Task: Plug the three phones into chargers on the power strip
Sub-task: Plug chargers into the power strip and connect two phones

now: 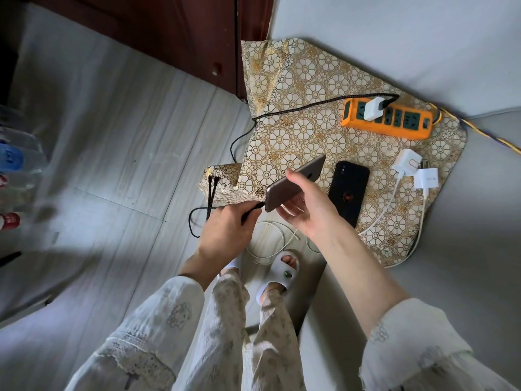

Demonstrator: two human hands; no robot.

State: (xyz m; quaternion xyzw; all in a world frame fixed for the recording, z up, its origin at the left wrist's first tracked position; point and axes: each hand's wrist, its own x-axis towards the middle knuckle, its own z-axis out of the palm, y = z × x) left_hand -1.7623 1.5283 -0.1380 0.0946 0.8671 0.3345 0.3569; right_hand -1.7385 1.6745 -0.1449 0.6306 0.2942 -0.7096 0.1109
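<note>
My right hand (pixel 306 206) grips a grey phone (pixel 296 182) tilted above the front edge of the patterned cloth. My left hand (pixel 228 227) pinches the plug end of a black braided cable (pixel 253 211), its tip at the phone's bottom port. That cable runs back to a white charger (pixel 373 108) plugged into the orange power strip (pixel 387 118). A black phone (pixel 348 191) lies face down on the cloth to the right. Two loose white chargers (pixel 407 162) (pixel 426 177) with white cables lie beside it. No third phone shows.
The gold floral cloth (pixel 298 114) covers a low table beside a grey couch (pixel 394 38). White cable ends (pixel 277 241) hang to the floor near my slippered foot (pixel 283 273). A dark wooden cabinet (pixel 169 32) stands behind. Bottles (pixel 14 156) sit at the far left.
</note>
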